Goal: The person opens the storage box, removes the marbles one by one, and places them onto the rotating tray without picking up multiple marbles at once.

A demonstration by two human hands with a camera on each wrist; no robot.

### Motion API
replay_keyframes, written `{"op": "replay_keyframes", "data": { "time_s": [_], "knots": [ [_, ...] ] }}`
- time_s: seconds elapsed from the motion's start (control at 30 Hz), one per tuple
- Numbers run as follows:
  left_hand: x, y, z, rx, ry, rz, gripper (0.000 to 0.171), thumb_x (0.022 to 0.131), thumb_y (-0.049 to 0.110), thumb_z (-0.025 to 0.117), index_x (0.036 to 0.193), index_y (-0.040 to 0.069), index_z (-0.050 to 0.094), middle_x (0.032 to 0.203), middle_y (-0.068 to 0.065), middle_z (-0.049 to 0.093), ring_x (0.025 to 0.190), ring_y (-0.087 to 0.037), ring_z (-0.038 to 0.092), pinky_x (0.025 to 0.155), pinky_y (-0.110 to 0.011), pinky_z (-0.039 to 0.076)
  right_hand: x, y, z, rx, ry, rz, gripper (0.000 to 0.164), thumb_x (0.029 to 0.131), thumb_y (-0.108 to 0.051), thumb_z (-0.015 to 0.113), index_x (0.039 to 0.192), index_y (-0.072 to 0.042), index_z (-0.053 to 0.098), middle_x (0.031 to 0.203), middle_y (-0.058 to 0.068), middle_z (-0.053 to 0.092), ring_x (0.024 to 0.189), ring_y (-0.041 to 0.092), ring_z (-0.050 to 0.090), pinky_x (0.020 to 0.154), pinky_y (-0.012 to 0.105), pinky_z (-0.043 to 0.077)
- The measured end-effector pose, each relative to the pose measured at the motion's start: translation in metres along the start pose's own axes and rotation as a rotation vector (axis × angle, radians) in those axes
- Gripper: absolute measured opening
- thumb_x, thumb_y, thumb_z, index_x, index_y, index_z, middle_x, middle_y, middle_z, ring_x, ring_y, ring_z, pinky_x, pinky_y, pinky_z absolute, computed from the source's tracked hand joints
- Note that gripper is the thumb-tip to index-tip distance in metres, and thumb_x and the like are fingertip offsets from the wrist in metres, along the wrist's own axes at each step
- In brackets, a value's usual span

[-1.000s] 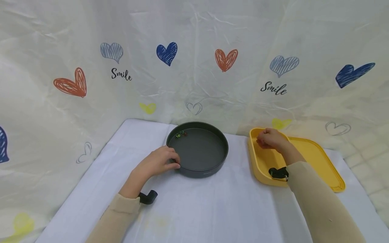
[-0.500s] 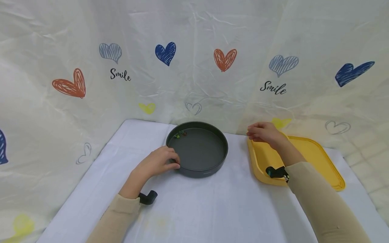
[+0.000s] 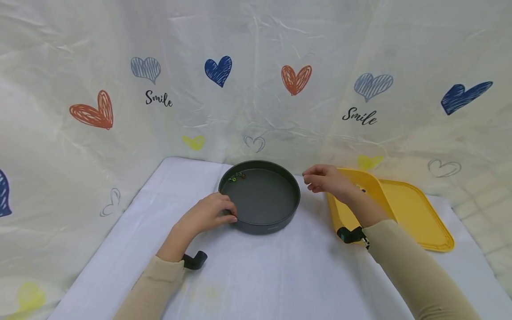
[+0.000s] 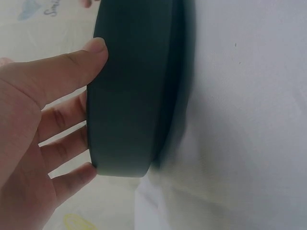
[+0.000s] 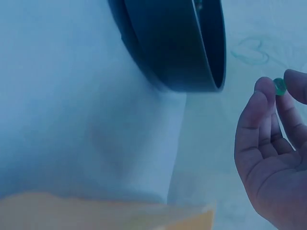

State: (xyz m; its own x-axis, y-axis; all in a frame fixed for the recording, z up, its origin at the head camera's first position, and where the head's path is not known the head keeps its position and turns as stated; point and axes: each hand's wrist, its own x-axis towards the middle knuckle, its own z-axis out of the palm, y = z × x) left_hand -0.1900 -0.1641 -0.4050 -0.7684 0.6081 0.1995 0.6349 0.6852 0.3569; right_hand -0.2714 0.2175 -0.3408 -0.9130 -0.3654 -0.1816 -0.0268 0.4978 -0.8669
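Observation:
A dark round cake pan (image 3: 276,227) stands on the white cloth. My left hand (image 3: 212,211) grips its near left rim; in the left wrist view the thumb (image 4: 96,48) presses the outer wall while the other fingertips meet the rim. Several small green and reddish marbles (image 3: 236,178) lie inside the pan at the far left. Between thumb and fingertips, my right hand (image 3: 330,182) pinches a green marble (image 5: 280,86). That hand is in the air just right of the pan, apart from it.
Behind the right hand is a yellow container (image 3: 335,215), partly covered by the forearm, with small blue and pale pieces (image 3: 363,190) in it. A yellow lid (image 3: 418,213) lies to its right. A heart-printed curtain (image 3: 256,106) hangs along the back.
My right hand has come up out of the yellow container and moved left toward the pan with the marble. The left hand stays on the pan rim.

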Motion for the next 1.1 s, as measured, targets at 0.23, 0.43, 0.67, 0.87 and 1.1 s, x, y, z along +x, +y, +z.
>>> {"op": "replay_keyframes", "data": {
  "time_s": [0.23, 0.43, 0.67, 0.87, 1.1],
  "knots": [
    [0.000, 0.000, 0.001, -0.002, -0.015, -0.017, 0.006, 0.088, 0.031, 0.078, 0.088, 0.028, 0.073, 0.088, 0.016, 0.061, 0.091, -0.016, 0.060, 0.083, -0.032, 0.048, 0.006, -0.005, 0.025, 0.069, -0.041, -0.007, 0.041, 0.099, -0.026, 0.064, 0.127, 0.003, 0.056, 0.116, 0.023, 0.063, 0.097, 0.032, 0.063, 0.085, 0.031, 0.057],
    [0.000, 0.001, 0.001, 0.007, -0.001, -0.003, 0.006, 0.087, 0.030, 0.078, 0.087, 0.028, 0.073, 0.087, 0.016, 0.060, 0.089, -0.015, 0.058, 0.082, -0.031, 0.048, 0.008, -0.010, 0.044, 0.124, -0.074, -0.009, 0.034, 0.099, -0.021, 0.064, 0.124, 0.000, 0.058, 0.113, 0.019, 0.064, 0.092, 0.025, 0.064, 0.085, 0.032, 0.057],
    [-0.001, 0.002, 0.001, 0.003, 0.003, 0.004, 0.006, 0.087, 0.030, 0.079, 0.087, 0.028, 0.073, 0.087, 0.016, 0.061, 0.090, -0.015, 0.059, 0.082, -0.032, 0.048, 0.011, -0.011, 0.062, 0.159, -0.139, -0.028, 0.034, 0.100, -0.019, 0.062, 0.125, 0.003, 0.057, 0.109, 0.017, 0.063, 0.091, 0.024, 0.064, 0.086, 0.032, 0.057],
    [-0.001, 0.001, 0.000, -0.003, 0.006, 0.007, 0.006, 0.086, 0.029, 0.079, 0.087, 0.027, 0.073, 0.087, 0.015, 0.061, 0.089, -0.017, 0.059, 0.081, -0.033, 0.048, 0.015, -0.016, 0.080, 0.166, -0.175, -0.031, 0.040, 0.100, -0.018, 0.062, 0.130, 0.007, 0.054, 0.114, 0.024, 0.062, 0.090, 0.023, 0.064, 0.086, 0.033, 0.057],
    [0.001, -0.001, 0.000, 0.011, 0.000, 0.013, 0.006, 0.087, 0.030, 0.079, 0.087, 0.028, 0.073, 0.087, 0.016, 0.061, 0.089, -0.017, 0.060, 0.081, -0.032, 0.048, 0.023, -0.016, 0.099, 0.120, -0.183, -0.048, 0.035, 0.098, -0.016, 0.063, 0.124, 0.007, 0.059, 0.108, 0.019, 0.066, 0.089, 0.026, 0.066, 0.083, 0.036, 0.057]
  ]
}}
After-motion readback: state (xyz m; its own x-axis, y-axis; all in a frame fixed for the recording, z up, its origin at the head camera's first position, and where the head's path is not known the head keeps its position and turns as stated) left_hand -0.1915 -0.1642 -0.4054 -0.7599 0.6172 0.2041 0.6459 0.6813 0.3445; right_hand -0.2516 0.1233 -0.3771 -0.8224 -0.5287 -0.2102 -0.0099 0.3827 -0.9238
